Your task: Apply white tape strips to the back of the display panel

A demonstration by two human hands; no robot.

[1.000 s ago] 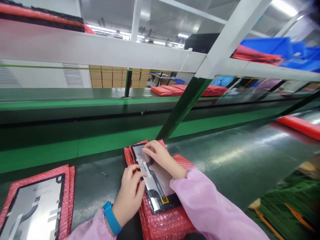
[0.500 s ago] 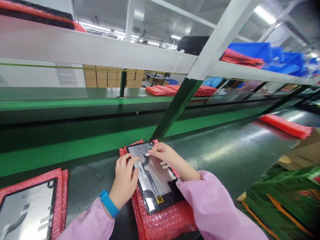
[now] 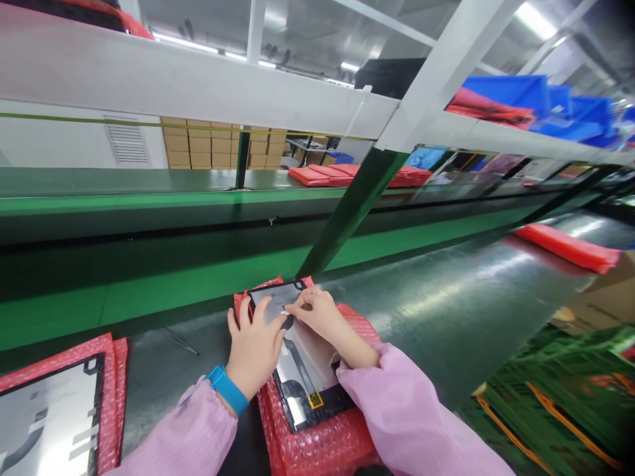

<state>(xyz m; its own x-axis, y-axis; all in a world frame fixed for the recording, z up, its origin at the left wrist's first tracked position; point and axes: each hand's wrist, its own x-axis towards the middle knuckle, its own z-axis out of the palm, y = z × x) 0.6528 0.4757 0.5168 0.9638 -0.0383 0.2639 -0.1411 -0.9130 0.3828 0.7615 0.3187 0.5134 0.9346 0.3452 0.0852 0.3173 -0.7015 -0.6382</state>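
A black-framed silver display panel (image 3: 302, 370) lies face down on a stack of red bubble wrap sheets (image 3: 322, 443) on the dark green bench. My left hand (image 3: 255, 347) lies flat on the panel's left edge with its fingers spread, pressing it down. My right hand (image 3: 317, 314) pinches at a small strip or tab near the panel's top middle, with its fingertips close together. Both arms wear pink sleeves; a blue band (image 3: 227, 390) circles the left wrist.
A second panel on red bubble wrap (image 3: 54, 410) lies at the lower left. A green conveyor rail (image 3: 149, 264) and a slanted green post (image 3: 347, 218) stand behind. More red sheets (image 3: 565, 248) lie at the right, green crates (image 3: 555, 396) at the lower right, blue bins (image 3: 516, 92) on the shelf above.
My left hand slid up onto the panel and flattened with its fingers spread. My right hand drew back towards the panel's top middle and closed its fingertips there.
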